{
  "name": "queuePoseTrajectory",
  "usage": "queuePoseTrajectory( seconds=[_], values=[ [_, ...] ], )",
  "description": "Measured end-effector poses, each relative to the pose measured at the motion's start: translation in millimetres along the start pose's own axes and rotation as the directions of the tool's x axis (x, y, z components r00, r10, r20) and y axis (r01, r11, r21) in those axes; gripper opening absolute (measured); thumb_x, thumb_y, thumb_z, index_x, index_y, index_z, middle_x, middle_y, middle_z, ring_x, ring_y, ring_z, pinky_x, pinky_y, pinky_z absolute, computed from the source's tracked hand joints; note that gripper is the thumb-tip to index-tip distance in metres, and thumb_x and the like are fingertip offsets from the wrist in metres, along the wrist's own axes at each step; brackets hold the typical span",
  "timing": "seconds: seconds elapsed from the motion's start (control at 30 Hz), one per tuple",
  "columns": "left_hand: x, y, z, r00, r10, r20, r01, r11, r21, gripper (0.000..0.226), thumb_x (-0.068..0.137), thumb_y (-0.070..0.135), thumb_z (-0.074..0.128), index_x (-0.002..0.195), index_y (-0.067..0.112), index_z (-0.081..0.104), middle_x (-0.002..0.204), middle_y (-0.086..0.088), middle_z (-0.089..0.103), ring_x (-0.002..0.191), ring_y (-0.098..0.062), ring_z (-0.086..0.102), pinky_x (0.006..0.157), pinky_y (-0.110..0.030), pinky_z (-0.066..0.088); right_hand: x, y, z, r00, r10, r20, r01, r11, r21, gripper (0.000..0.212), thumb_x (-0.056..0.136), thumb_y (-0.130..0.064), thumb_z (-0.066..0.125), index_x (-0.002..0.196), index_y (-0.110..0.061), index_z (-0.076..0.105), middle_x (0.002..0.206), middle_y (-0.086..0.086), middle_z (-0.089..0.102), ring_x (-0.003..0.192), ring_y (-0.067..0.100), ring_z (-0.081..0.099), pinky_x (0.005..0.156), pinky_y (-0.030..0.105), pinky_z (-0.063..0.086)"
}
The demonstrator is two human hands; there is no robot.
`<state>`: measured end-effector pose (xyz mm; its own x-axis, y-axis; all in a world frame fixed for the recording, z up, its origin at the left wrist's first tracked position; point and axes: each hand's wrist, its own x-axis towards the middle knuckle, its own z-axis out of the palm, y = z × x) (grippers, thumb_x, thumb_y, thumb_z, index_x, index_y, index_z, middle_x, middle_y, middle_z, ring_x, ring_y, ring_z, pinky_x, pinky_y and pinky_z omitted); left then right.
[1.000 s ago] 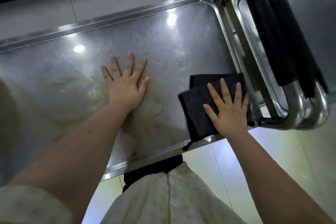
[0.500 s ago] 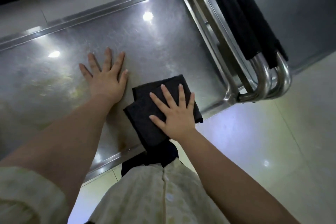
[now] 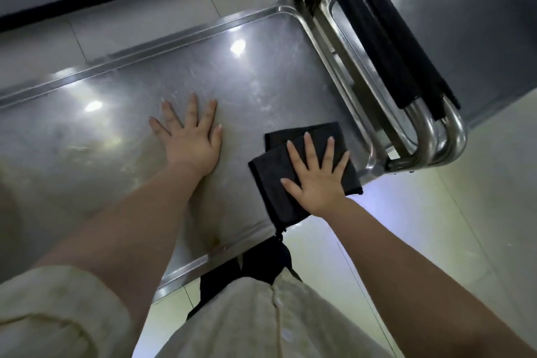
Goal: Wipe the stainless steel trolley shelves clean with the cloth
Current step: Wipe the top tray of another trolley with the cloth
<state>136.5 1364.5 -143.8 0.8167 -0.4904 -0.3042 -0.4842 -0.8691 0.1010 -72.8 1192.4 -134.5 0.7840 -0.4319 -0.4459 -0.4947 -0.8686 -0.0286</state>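
Observation:
The stainless steel trolley's top shelf (image 3: 255, 73) fills the middle of the view, scratched and smeared, with a raised rim. A folded black cloth (image 3: 271, 180) lies flat near the shelf's front right corner. My right hand (image 3: 318, 174) presses down on the cloth with straight, spread fingers. My left hand (image 3: 190, 136) rests flat on the bare steel to the cloth's left, fingers spread.
Two black-padded steel handles (image 3: 386, 49) rise at the shelf's right end. A second steel trolley shelf (image 3: 479, 23) adjoins on the far right. Pale floor tiles (image 3: 436, 227) lie beyond the near rim, and a dark-edged wall base runs along the top left.
My right hand slid the cloth left toward the left hand, then back right toward the front right corner. The left hand stayed pressed flat in place.

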Motion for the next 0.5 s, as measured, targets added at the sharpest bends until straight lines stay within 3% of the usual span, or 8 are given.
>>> queuePoseTrajectory(
  seconds=[0.13,0.2,0.27,0.33,0.5],
  values=[
    [1,-1,-2,1.000,0.009,0.007,-0.009,1.000,-0.025,0.059,0.098,0.061,0.006,0.153,0.045,-0.009,0.164,0.004,-0.014,0.144,-0.046,-0.020,0.109,-0.071,-0.011,-11,-63,8,0.996,-0.083,-0.006,0.083,0.996,-0.017,0.078,0.087,-0.074,0.011,0.153,-0.039,-0.009,0.164,0.005,-0.010,0.144,0.050,-0.015,0.106,0.073,-0.012],
    [0,-3,-4,1.000,0.012,0.011,-0.012,0.998,-0.056,0.059,0.099,0.059,0.010,0.153,0.044,-0.004,0.164,0.005,-0.012,0.145,-0.045,-0.020,0.110,-0.070,-0.013,-9,-69,6,0.996,-0.078,-0.035,0.078,0.997,-0.015,0.073,0.090,-0.071,0.017,0.151,-0.044,-0.012,0.162,0.000,-0.019,0.143,0.046,-0.023,0.107,0.070,-0.017],
    [0,-5,-8,0.999,0.039,0.020,-0.036,0.990,-0.136,0.056,0.101,0.054,0.014,0.155,0.041,0.002,0.165,0.006,-0.008,0.146,-0.042,-0.019,0.111,-0.068,-0.013,-7,-59,-2,0.996,-0.092,0.014,0.090,0.991,0.102,0.066,0.096,-0.062,0.027,0.148,-0.053,-0.014,0.159,-0.010,-0.029,0.141,0.038,-0.035,0.107,0.065,-0.023],
    [4,-14,-13,1.000,0.028,0.001,-0.027,0.976,-0.217,0.055,0.102,0.049,0.016,0.155,0.041,0.001,0.165,0.005,-0.006,0.147,-0.039,-0.018,0.112,-0.066,-0.013,-11,-48,-10,0.990,-0.139,-0.013,0.140,0.979,0.148,0.063,0.096,-0.061,0.031,0.148,-0.057,-0.005,0.160,-0.016,-0.024,0.141,0.033,-0.036,0.107,0.060,-0.027],
    [30,-71,-15,0.996,-0.073,-0.052,0.069,0.995,-0.073,0.057,0.100,0.055,0.008,0.154,0.043,-0.004,0.164,0.006,-0.013,0.146,-0.039,-0.021,0.107,-0.073,-0.014,-17,-51,9,0.977,-0.190,-0.092,0.187,0.981,-0.048,0.069,0.091,-0.073,0.025,0.153,-0.047,0.009,0.165,-0.004,0.002,0.147,0.044,-0.010,0.114,0.067,-0.003]
  ],
)
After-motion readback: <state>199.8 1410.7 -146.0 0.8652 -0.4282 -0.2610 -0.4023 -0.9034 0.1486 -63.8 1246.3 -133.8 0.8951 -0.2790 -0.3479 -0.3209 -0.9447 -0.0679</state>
